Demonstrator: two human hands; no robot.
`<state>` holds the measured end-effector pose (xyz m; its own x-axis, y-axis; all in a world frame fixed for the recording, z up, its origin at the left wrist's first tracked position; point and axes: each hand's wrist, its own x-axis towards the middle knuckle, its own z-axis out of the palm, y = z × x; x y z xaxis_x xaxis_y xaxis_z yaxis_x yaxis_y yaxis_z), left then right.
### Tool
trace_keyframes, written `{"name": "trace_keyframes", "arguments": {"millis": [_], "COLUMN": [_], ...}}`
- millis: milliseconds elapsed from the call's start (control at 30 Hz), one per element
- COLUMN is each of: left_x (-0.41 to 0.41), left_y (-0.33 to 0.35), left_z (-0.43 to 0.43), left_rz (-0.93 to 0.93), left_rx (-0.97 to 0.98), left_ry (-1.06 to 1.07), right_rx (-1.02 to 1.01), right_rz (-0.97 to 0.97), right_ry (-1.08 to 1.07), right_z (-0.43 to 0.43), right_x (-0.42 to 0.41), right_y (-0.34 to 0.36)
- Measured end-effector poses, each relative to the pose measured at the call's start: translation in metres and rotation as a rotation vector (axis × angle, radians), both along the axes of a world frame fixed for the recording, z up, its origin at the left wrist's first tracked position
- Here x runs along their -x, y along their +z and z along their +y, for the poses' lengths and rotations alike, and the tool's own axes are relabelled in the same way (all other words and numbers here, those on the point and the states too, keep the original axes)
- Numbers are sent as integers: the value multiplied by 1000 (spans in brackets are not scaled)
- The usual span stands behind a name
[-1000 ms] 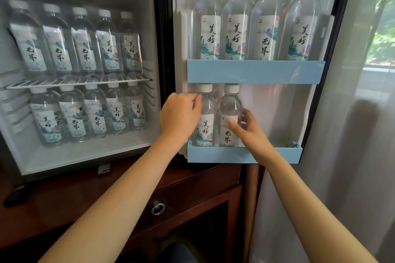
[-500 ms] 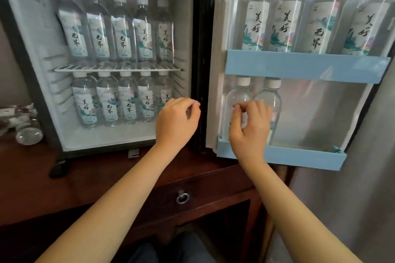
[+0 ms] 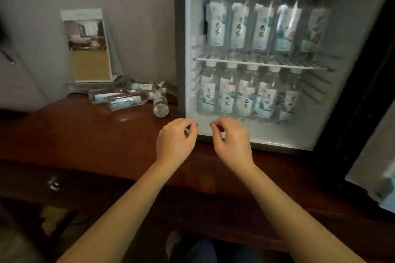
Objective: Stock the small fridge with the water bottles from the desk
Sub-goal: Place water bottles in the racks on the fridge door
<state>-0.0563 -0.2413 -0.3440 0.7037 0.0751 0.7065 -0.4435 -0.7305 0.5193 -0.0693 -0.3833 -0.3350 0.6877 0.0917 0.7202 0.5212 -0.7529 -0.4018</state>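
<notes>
Water bottles (image 3: pixel 239 25) in the fridge (image 3: pixel 180 49) read 无界 and 美好.

Dim, motion-blurred — brightest inside the fridge (image 3: pixel 252 132).

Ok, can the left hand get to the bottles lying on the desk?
Probably yes: the left hand holds nothing, and only bare desk lies between it and the bottles.

Reddish-brown desk (image 3: pixel 96 130), white-capped bottles (image 3: pixel 248 28)
</notes>
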Motion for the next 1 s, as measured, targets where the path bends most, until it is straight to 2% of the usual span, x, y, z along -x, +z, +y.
{"name": "trace_keyframes", "arguments": {"millis": [133,300,400,467,567,633,733,833,1000], "left_x": [-21,-65,-100,-128,-164,-178,-187,-189,-191], "left_y": [-22,-41,-44,-39,-35,-39,-45,-46,-49], "left_z": [54,111,135,142,143,144,154,164,157], "left_rz": [108,276,358,379,384,353,244,147,200], "left_rx": [-8,-67,-13,39,89,110,110,143,168], "left_ry": [115,222,246,258,245,243,264,292,202], "right_rx": [95,153,194,142,-128,-258,-259,-173,72], "right_rz": [227,479,551,614,712,728,736,737,614], "right_ry": [170,241,211,139,-45,-152,-259,-350,-369], "right_z": [54,108,139,159,187,200,210,216,213], "right_x": [-40,-99,-140,-167,-204,-226,-257,-273,-265], "right_y": [-13,-10,-9,-10,-12,-13,-16,-23,-35]}}
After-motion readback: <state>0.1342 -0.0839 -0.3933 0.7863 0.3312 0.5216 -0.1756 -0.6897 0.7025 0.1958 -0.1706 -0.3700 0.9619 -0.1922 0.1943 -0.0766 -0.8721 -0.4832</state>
